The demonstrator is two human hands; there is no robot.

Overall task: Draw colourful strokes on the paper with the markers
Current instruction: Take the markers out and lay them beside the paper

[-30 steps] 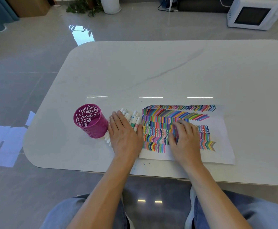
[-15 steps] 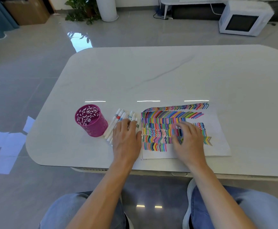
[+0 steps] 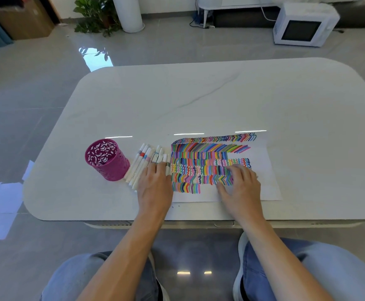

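- Pale marble-look tabletop (image 3: pixel 199 101) over a glossy grey floor. The paper (image 3: pixel 263 164) lies close to the near edge, around 5 o'clock from the tabletop's middle, and it's mostly packed with rows of coloured strokes.
- The markers (image 3: pixel 141 160) lie side by side just off the paper's 9 o'clock edge. The purple pen cup (image 3: pixel 106 159) stands right beside them at their 9 o'clock.
- The left hand (image 3: pixel 154 187) lies flat on top of the markers with straight fingers, gripping none of them.
- The right hand (image 3: pixel 241 187) rests palm-down on the strokes in the 6 o'clock part of the paper. Its fingers are loosely spread and there's no marker in it either.
- So nothing's being drawn right now. My guess is the next colour is about to get picked.
- What I'd worry about:
- Those markers are round and sitting under a flat palm. One careless drag toward 6 o'clock and a few could roll off the near edge onto the floor.
- If any ink under the right hand is fresh, sliding that palm could smear it across the neat rows.
- The cup is light-looking and close. A sideways sweep of the left hand toward 9 o'clock could shove the markers into it and tip it.
- The only blank space left is along the paper's 3 to 6 o'clock margin. A long stroke there could run off onto the tabletop, which seems to have a couple of ink specks just past the paper's near edge.
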